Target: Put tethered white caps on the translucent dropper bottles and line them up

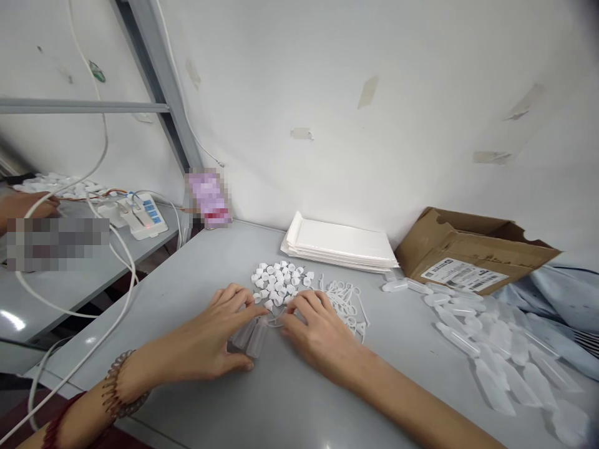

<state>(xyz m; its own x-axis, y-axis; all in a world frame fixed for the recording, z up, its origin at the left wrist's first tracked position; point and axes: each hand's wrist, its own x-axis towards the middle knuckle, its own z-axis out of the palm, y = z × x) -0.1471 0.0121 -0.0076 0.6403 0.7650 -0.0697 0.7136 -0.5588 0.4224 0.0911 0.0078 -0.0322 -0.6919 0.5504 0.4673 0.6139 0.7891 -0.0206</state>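
My left hand (219, 337) curls its fingers and thumb around translucent plastic bottles (256, 340), two of which show side by side with their narrow ends away from me. Close by on the right, my right hand (311, 324) is closed, fingertips pointing down at the table. A thin white loop (275, 323) shows between the two hands; what the right fingertips hold is hidden. Just beyond the hands lies a pile of small white pointed caps (279, 277). Several white plastic pieces with ring ends (344, 296) are heaped right of the caps, partly behind my right hand.
Many translucent bottles (498, 340) spread over the right of the grey table (187, 399). Behind them stands an open cardboard box (468, 249). White padded envelopes (344, 243) are stacked by the wall. Leftward, white cables (131, 268) hang near another person's hand (28, 209).
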